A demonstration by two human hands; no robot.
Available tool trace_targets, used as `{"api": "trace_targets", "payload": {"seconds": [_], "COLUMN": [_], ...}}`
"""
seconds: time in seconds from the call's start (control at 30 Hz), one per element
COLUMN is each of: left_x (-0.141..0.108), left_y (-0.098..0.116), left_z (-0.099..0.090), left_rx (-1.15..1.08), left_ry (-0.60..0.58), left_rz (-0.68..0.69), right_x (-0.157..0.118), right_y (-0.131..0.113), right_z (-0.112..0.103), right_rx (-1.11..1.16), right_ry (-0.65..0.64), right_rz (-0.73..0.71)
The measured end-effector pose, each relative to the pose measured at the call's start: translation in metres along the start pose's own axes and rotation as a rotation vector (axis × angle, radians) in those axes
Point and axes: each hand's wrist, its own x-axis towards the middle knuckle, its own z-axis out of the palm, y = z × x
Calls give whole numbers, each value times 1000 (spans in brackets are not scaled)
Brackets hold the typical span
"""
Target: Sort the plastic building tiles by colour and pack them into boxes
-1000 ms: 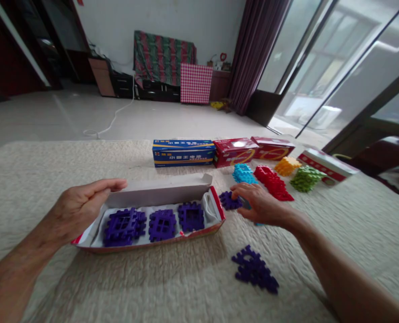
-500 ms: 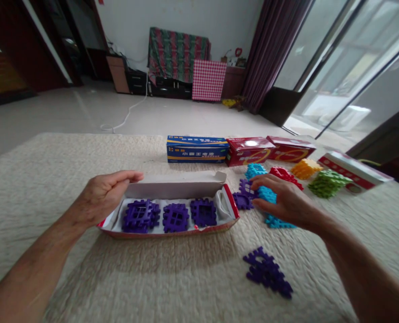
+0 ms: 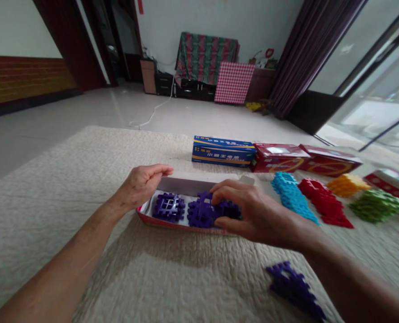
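Observation:
An open cardboard box with a red edge and white lining lies in front of me. At its left end my left hand is closed on the box, fingers along the raised back flap. My right hand is over the box's right half, thumb and fingers closed on purple interlocking plastic squares. Another stack of purple squares lies inside at the left. My right hand partly hides the pieces at the right end. Outside the box, a purple group rests on the quilted cover near my right forearm.
Behind the box stand a blue box and two red boxes. To the right lie rows of light-blue pieces, red pieces, yellow pieces and green pieces. A red-and-white box lies beyond them.
My right hand has carried the purple squares from beside the light-blue pieces leftward, over the box. My left hand stays at the box's left end. The view has turned left.

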Motion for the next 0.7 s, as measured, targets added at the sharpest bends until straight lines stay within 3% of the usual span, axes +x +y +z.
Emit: {"api": "trace_targets", "payload": {"seconds": [0.17,0.4,0.57,0.7], "left_x": [0,0,0,-1], "left_y": [0,2,3,2], "left_z": [1,-1,-2,-1], "left_rx": [-6,13,8,13], "left_ry": [-2,-14,-7,-16], "left_rz": [20,1,-24,-67], "right_x": [5,-17,-59,-90], "right_y": [2,17,57,93], "right_z": [8,-8,-26,-25], "right_rx": [-2,-58,-207,-284], "right_ry": [-14,240,362,244], "right_rz": [36,6,130,265]}}
